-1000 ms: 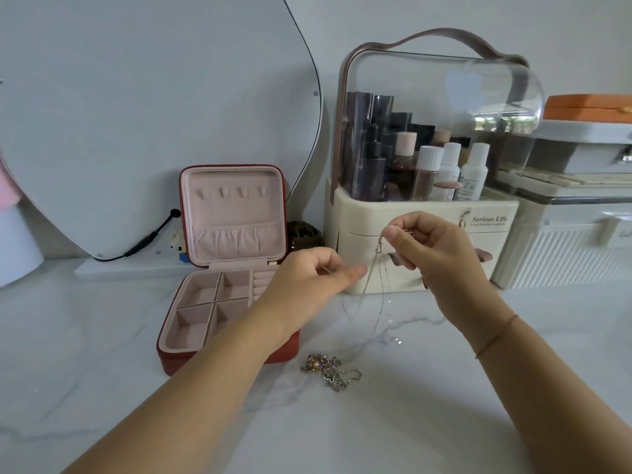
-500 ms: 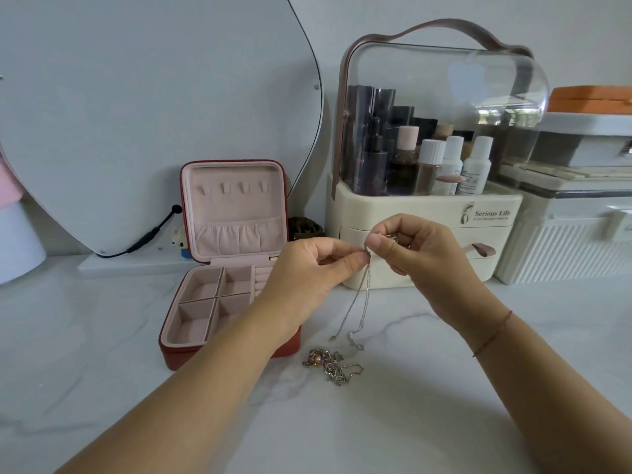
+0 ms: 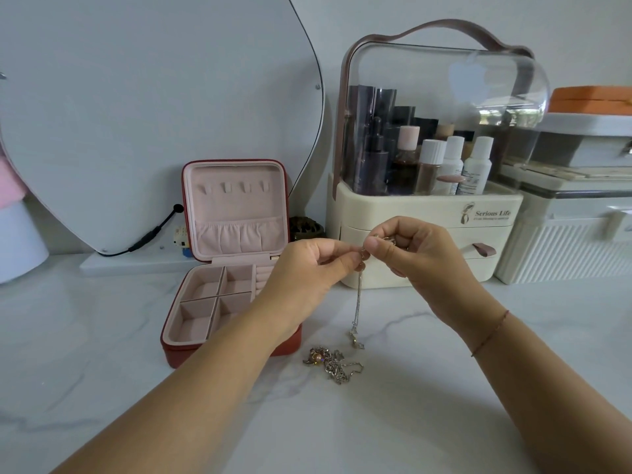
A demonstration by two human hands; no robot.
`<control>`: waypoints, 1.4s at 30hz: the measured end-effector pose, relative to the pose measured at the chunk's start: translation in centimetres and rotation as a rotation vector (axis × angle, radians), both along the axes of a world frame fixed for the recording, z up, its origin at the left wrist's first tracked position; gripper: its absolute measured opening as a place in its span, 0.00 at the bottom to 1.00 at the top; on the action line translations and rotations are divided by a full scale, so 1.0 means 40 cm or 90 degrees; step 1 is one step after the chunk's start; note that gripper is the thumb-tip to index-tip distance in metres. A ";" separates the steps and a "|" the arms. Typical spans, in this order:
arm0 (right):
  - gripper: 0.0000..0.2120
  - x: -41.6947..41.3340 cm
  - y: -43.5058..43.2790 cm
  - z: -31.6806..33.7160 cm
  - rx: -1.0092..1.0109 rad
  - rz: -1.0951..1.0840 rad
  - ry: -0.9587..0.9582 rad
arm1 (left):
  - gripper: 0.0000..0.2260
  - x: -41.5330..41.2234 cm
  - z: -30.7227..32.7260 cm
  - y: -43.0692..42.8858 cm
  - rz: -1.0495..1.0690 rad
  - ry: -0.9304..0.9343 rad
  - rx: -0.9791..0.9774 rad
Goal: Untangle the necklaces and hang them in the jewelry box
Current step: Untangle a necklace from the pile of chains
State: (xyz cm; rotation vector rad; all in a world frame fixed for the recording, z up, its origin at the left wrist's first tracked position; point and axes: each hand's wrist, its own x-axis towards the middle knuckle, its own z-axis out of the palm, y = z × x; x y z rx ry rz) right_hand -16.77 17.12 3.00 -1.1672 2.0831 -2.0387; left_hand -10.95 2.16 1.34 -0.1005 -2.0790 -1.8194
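Left hand and right hand pinch one necklace (its end dangling).

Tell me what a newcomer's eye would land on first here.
Mid-frame, the left hand and right hand pinch a silver necklace that dangles toward the marble counter. Below it lies a tangled heap of necklaces. At left, the red jewelry box stands open, hooks bare.

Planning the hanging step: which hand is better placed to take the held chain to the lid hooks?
Left. The left hand pinches the chain and is next to the open jewelry box, nearer its lid hooks; the right hand would probably have to reach across.
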 end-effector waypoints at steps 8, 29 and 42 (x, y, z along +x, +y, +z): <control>0.03 0.004 -0.003 -0.003 0.018 0.027 -0.011 | 0.01 -0.007 -0.007 -0.012 0.039 0.007 -0.001; 0.04 -0.022 0.002 -0.017 -0.052 0.102 -0.220 | 0.05 -0.007 -0.009 -0.011 -0.014 -0.048 -0.009; 0.05 -0.026 0.009 -0.009 -0.029 0.124 -0.302 | 0.08 -0.013 -0.023 -0.012 0.065 -0.032 -0.195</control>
